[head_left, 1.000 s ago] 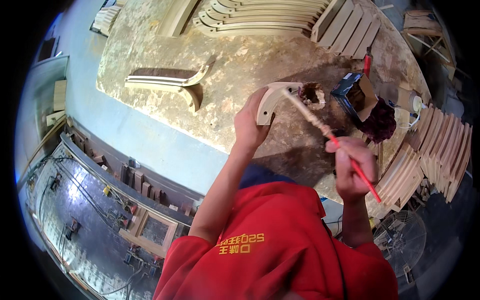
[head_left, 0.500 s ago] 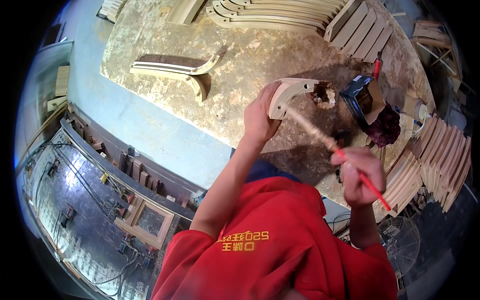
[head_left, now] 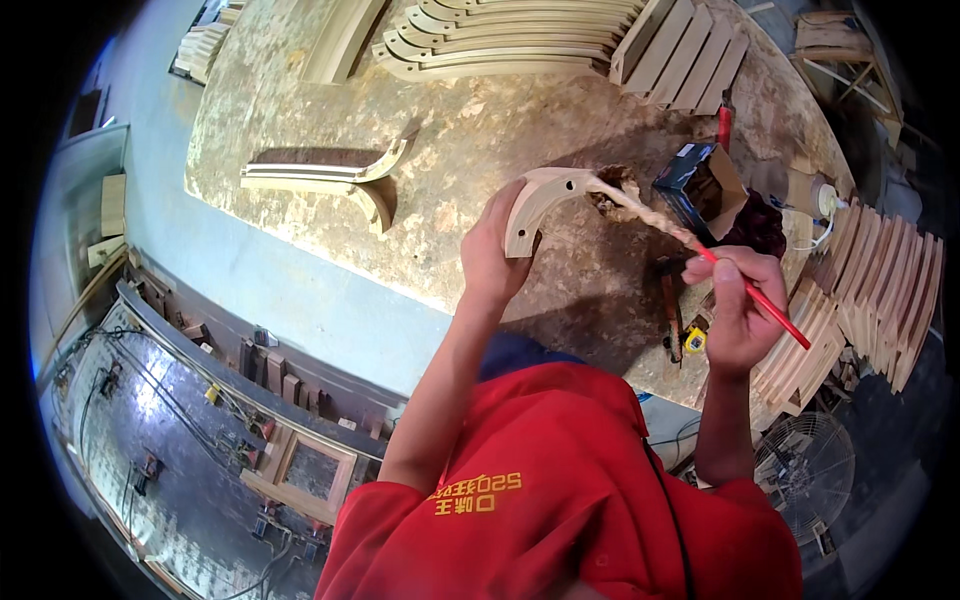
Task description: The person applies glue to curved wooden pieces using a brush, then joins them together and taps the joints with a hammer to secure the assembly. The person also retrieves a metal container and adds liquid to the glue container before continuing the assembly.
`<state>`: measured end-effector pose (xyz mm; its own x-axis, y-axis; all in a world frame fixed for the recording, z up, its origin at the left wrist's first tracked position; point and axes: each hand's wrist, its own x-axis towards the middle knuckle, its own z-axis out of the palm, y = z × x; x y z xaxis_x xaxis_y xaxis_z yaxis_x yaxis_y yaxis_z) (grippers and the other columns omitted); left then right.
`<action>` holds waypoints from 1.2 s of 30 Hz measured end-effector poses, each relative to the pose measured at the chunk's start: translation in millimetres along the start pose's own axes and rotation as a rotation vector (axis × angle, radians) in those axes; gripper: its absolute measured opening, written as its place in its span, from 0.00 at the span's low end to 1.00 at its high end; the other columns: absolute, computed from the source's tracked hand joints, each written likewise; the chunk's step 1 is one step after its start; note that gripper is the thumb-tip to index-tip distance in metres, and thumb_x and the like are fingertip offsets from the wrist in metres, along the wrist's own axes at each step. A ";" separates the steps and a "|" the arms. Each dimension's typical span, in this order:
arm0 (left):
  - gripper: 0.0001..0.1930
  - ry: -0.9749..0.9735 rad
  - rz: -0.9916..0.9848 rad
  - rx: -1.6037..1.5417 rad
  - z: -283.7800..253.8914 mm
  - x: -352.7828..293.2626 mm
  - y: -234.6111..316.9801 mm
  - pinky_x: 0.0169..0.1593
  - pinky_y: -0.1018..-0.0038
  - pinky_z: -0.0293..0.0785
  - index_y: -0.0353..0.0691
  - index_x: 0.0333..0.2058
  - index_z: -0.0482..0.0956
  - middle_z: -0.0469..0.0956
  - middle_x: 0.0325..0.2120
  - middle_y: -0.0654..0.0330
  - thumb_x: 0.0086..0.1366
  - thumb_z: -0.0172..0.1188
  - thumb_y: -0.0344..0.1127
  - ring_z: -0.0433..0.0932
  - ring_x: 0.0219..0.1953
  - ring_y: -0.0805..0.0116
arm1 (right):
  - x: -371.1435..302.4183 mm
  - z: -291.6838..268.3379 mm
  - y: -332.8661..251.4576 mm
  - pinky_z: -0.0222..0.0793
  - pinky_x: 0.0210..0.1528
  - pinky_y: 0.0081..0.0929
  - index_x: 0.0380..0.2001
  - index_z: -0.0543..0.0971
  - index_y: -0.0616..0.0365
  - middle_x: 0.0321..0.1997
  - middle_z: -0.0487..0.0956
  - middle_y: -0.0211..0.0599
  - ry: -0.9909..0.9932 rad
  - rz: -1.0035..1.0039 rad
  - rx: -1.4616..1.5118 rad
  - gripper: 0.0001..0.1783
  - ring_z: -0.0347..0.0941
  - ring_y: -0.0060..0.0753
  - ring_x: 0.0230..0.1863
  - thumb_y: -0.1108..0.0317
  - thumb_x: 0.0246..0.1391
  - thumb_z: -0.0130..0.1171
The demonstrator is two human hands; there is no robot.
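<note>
My left hand (head_left: 490, 245) is wrapped round a curved pale wooden piece (head_left: 533, 207), raised over the worktable. Two dark round holes show in its near face, one towards each end. In my right hand (head_left: 742, 310) a thin red stick (head_left: 775, 310) is pinched, its long front part coated in a pale, lumpy crust. The stick's tip reaches the piece's right end, close to the upper hole; whether they touch I cannot tell. Just behind the tip sits a crusted brown container (head_left: 612, 205), partly hidden by the stick.
On the worktable (head_left: 290, 110) lie two joined curved strips (head_left: 320, 175) at left and stacked curved wooden parts (head_left: 520, 40) at the back. An open dark box (head_left: 700, 190), a hammer (head_left: 671, 315) and a yellow tape measure (head_left: 696, 338) lie at right, near more stacked wood (head_left: 880, 290).
The stick's tip has moved from the piece's lower hole to its upper right end. My right hand has shifted slightly up and right, and the whole view has shifted a little.
</note>
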<state>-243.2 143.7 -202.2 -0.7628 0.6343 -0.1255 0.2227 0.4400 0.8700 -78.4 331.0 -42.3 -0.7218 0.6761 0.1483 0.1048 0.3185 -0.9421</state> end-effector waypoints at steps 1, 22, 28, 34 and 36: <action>0.31 0.004 0.010 -0.008 0.5 -0.3 -0.8 0.59 0.61 0.79 0.44 0.66 0.75 0.81 0.59 0.47 0.63 0.65 0.31 0.82 0.58 0.44 | -0.9 -4.2 -1.5 0.80 0.42 0.27 0.43 0.75 0.67 0.38 0.84 0.47 0.030 0.006 -0.012 0.03 0.82 0.29 0.35 0.77 0.71 0.55; 0.28 0.093 0.002 0.012 45.9 7.6 -81.3 0.52 0.61 0.83 0.40 0.61 0.78 0.85 0.51 0.47 0.63 0.73 0.36 0.85 0.52 0.48 | -17.3 -28.8 -6.9 0.79 0.37 0.29 0.42 0.74 0.66 0.32 0.84 0.46 0.202 0.015 0.038 0.03 0.79 0.31 0.28 0.76 0.69 0.53; 0.23 0.139 -0.455 -1.097 3.1 26.0 -10.4 0.58 0.64 0.81 0.34 0.63 0.73 0.81 0.56 0.53 0.73 0.65 0.35 0.83 0.55 0.62 | -44.8 -62.2 -8.6 0.77 0.32 0.30 0.44 0.74 0.66 0.30 0.82 0.46 0.347 0.081 0.251 0.10 0.75 0.33 0.25 0.69 0.70 0.49; 0.27 0.095 -0.655 -1.490 -15.8 14.9 47.4 0.61 0.58 0.82 0.35 0.64 0.70 0.80 0.57 0.51 0.69 0.61 0.37 0.83 0.57 0.55 | -39.8 -59.4 12.9 0.80 0.39 0.33 0.41 0.77 0.67 0.36 0.84 0.45 0.300 0.097 -0.014 0.08 0.80 0.33 0.32 0.70 0.72 0.55; 0.22 0.103 -0.709 -1.616 -23.1 2.2 51.1 0.52 0.63 0.89 0.36 0.59 0.75 0.84 0.50 0.52 0.68 0.61 0.35 0.86 0.50 0.56 | -28.6 -40.3 46.6 0.80 0.41 0.34 0.38 0.79 0.65 0.35 0.85 0.43 0.086 0.074 -0.064 0.07 0.83 0.34 0.34 0.71 0.69 0.61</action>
<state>-247.6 152.9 -147.1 -0.4833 0.5507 -0.6805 -0.8554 -0.4626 0.2331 -25.3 353.3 -78.3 -0.6497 0.7526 0.1072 0.2008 0.3059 -0.9307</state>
